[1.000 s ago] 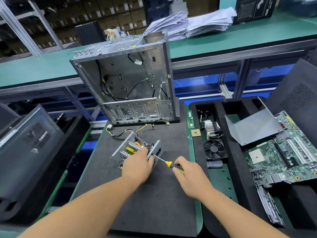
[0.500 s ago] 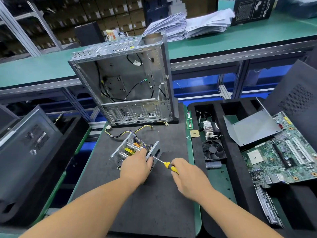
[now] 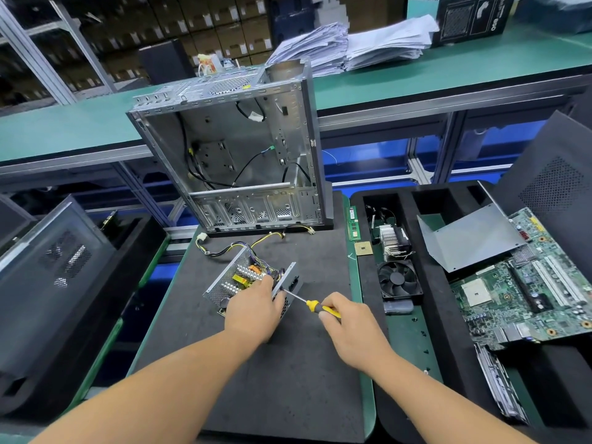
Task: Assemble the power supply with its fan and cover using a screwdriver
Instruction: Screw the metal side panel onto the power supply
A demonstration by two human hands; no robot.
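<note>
An open power supply (image 3: 238, 277) lies on the black foam mat (image 3: 272, 379), its circuit board, yellow parts and wires exposed. My left hand (image 3: 254, 310) grips its near end, beside the rear metal panel. My right hand (image 3: 347, 322) holds a yellow-and-black screwdriver (image 3: 315, 306), whose tip touches that rear panel. The bent grey metal cover (image 3: 471, 230) lies apart, in the black tray on the right. A black fan (image 3: 398, 278) sits in that tray too.
An empty computer case (image 3: 237, 155) stands upright at the mat's far edge. The right tray (image 3: 448, 363) also holds a heatsink (image 3: 392, 240), a motherboard (image 3: 525, 283) and a memory stick (image 3: 352, 219). A black side panel (image 3: 54, 277) leans on the left.
Both hands and the screwdriver have stayed at the power supply's rear panel. Only my view has shifted slightly.
</note>
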